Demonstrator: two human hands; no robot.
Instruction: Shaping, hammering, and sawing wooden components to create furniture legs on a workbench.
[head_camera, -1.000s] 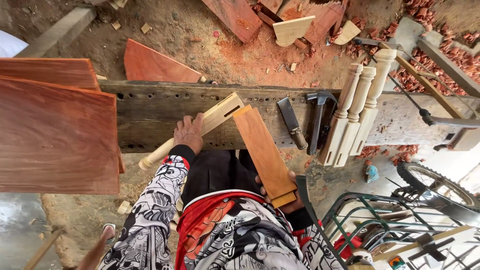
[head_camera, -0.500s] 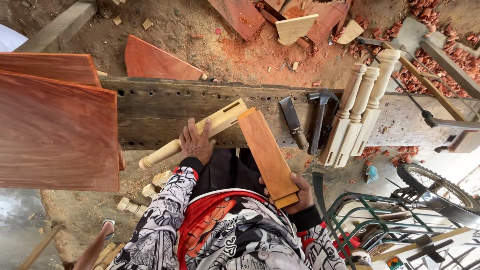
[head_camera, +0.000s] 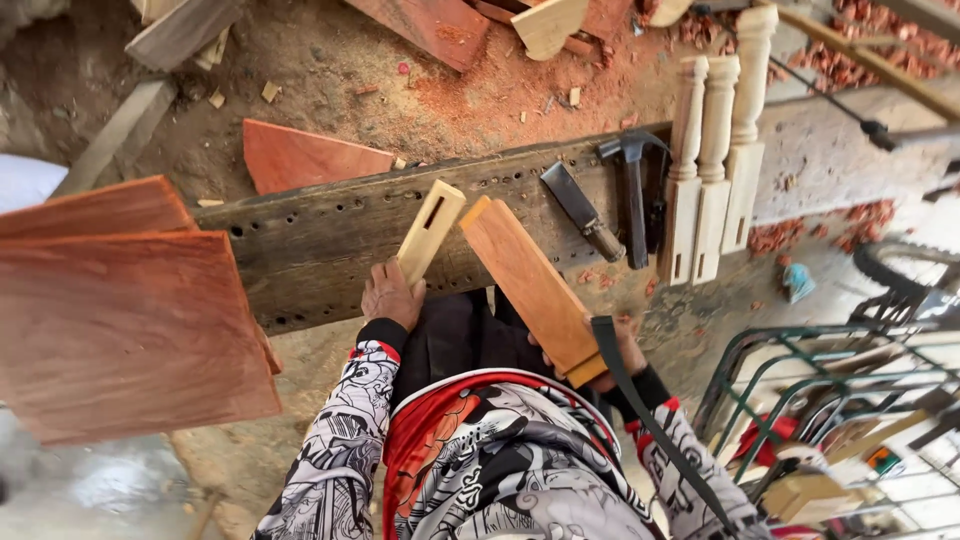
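Nearest, the right hand (head_camera: 618, 352) grips the near end of a reddish board (head_camera: 532, 288), its fingers curled under the end so that most of them are hidden behind it; the board slants away from them up onto the dark, hole-studded bench plank (head_camera: 320, 245). Just left, the left hand (head_camera: 390, 297) lies on the plank, fingers closed around the lower part of a pale slotted post (head_camera: 430, 228), which rises away beyond the fingertips. Beyond the right hand's fingers, a chisel (head_camera: 580, 210) and a hammer (head_camera: 634, 190) rest on the plank, with three pale turned balusters (head_camera: 712, 160) just past them. Well left of the left fingers lie stacked red boards (head_camera: 120, 320). Farther off, offcuts litter the sawdust-covered ground (head_camera: 450, 100).
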